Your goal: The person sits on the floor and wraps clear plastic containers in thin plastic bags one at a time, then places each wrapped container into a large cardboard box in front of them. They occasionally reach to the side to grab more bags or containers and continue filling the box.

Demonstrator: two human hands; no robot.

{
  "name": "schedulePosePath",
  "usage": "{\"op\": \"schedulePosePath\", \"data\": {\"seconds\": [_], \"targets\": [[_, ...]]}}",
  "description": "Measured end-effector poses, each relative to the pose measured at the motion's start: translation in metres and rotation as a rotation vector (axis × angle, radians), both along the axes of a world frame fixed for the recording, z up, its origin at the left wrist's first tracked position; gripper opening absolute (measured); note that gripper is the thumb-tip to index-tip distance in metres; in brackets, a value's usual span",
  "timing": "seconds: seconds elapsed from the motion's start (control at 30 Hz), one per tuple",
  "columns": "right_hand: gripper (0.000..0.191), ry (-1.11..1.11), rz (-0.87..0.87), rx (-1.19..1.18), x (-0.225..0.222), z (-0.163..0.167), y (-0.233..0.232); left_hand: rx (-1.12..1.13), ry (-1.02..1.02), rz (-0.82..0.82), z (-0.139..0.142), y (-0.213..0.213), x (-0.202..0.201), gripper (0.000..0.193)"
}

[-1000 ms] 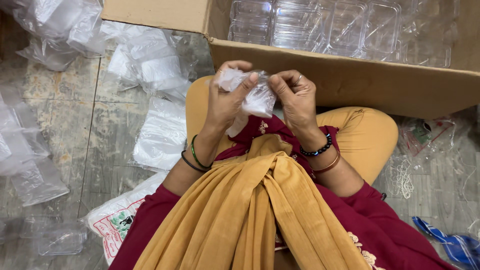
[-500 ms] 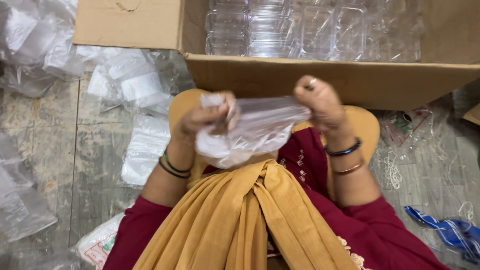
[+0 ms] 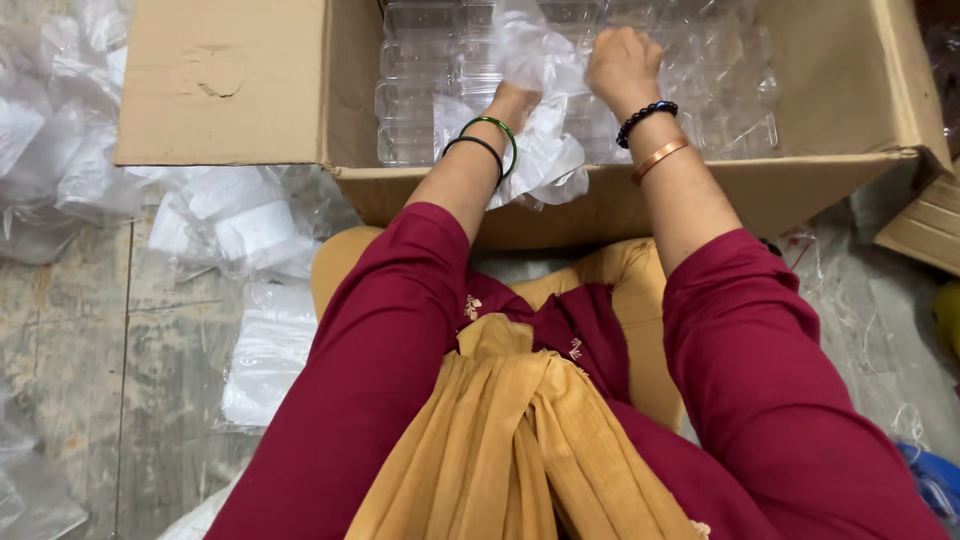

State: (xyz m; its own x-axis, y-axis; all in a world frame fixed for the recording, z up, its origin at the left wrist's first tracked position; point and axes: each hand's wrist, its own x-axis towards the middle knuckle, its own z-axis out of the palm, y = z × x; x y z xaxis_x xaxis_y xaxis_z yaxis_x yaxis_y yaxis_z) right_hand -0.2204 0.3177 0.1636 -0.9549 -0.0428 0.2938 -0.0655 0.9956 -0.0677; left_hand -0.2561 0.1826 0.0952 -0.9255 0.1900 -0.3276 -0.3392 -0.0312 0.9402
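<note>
On the stone floor (image 3: 90,330), a clear plastic bag (image 3: 540,150) is gripped by left hand (image 3: 515,100) and right hand (image 3: 622,62) (both closed) over the cardboard box (image 3: 620,205).

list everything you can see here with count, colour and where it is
box: one, brown cardboard, open, top of view
clear containers: many, see-through, stacked inside the box
bag: one, clear plastic, held over the box's near edge by both hands
loose bags: a heap, clear and whitish, on the floor to the left
floor: grey, worn, left and right
cardboard piece: one, brown, right edge
blue scrap: one, bottom right
bangles: two, green and black, left wrist
bracelets: two, black beads and copper, right wrist
left hand: in the box, gripping the bag
right hand: in the box, closed on the bag
</note>
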Motion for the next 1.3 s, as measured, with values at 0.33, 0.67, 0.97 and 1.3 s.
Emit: {"op": "schedulePosePath", "data": {"seconds": [0.33, 0.67, 0.97, 1.3], "targets": [[0.027, 0.098, 0.005, -0.532, 0.011, -0.012, -0.006, 0.341, 0.052, -0.033, -0.018, -0.021, 0.019, 0.016], [0.015, -0.415, 0.535, -1.744, 0.184, -0.030, -0.148, 0.571, 0.439, 0.191, 0.003, -0.258, 0.239, 0.033], [0.022, -0.384, 0.749, -0.961, 0.182, -0.139, -0.228, 0.199, -0.150, 0.521, -0.145, -0.328, 0.306, 0.053], [0.026, -0.385, 0.815, -0.972, 0.146, -0.123, -0.339, 0.327, -0.231, 0.331, -0.126, -0.431, 0.312, 0.057]]}}
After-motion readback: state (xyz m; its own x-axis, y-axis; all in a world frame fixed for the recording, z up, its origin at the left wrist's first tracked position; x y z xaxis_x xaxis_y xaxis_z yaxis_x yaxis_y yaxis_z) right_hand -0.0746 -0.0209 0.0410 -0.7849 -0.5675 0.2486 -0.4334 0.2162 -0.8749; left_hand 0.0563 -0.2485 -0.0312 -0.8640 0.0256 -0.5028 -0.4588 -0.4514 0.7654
